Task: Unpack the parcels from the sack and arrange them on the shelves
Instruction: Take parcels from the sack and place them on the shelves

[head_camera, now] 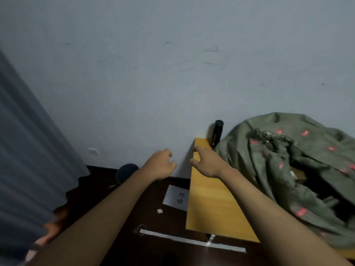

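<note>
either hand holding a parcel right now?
No. The left hand and right hand hang loosely curled and hold nothing, beside the green sack.

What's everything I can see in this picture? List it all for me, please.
Sack: one, olive green with small red marks, crumpled and open on the right of the table.
Table: one, yellow wood top, against the wall.
Bottle: one, black, upright at the table's back corner, beside the sack.
Paper label: one, white, marked 6-3, on the dark floor left of the table.
Tape strip: one, white, on the floor in front.
Round container: one, dark blue, on the floor by the wall.
Curtain: one, grey, at left.
Left hand: one, loosely curled, holding nothing.
Right hand: one, loosely curled over the table's edge, holding nothing.
</note>
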